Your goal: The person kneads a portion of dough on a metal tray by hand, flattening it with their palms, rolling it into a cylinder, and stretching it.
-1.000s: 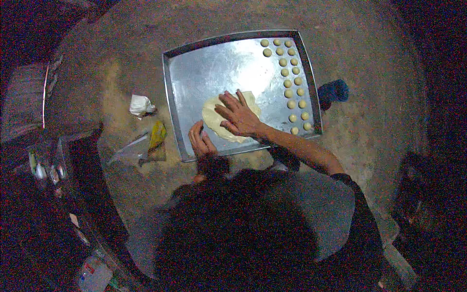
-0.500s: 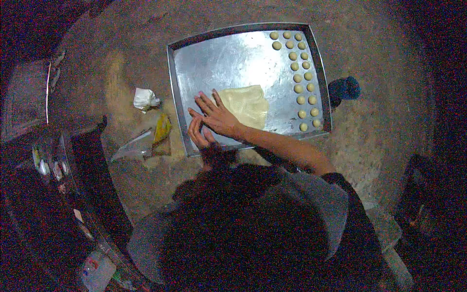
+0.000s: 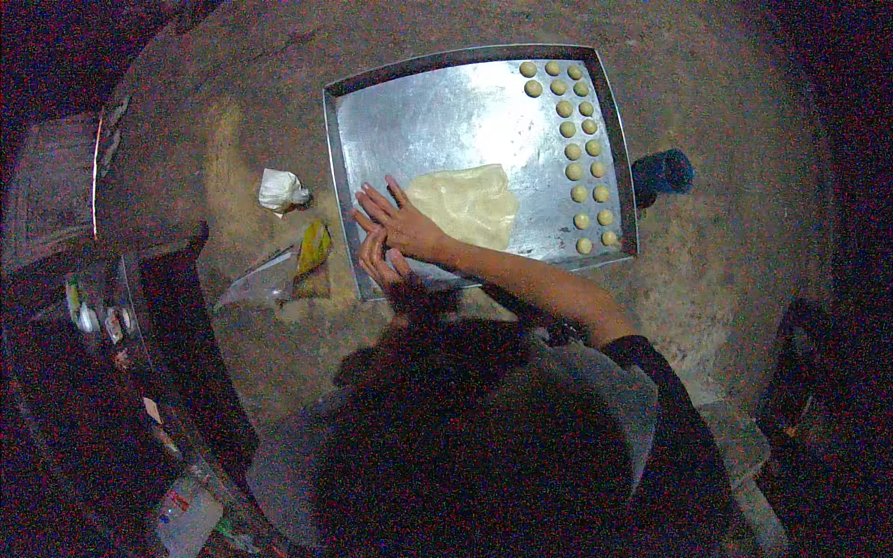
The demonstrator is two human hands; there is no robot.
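Note:
A flattened sheet of pale dough (image 3: 474,206) lies in the near part of a shallow metal tray (image 3: 419,112). My right hand (image 3: 402,228) reaches across from the right, flat and with fingers spread, just left of the sheet over the tray's near left corner. Tucked close beside it, nearer to me, is my left hand (image 3: 383,265), its fingers stretched out and its thumb apart. The two hands overlap or touch; what lies under the palms is hidden. Small round dough balls (image 3: 573,171) stand in rows along the tray's right side.
On the brown floor left of the tray are a crumpled white packet (image 3: 282,191) and a clear plastic bag (image 3: 265,279) with a yellow part. A dark blue container (image 3: 664,171) stands beyond the tray's right wall. Dim clutter (image 3: 102,321) sits at far left.
My right hand has slid slightly left, away from the dough sheet, and its fingers have drawn a little closer together. My left hand stays beside it. The view has shifted slightly.

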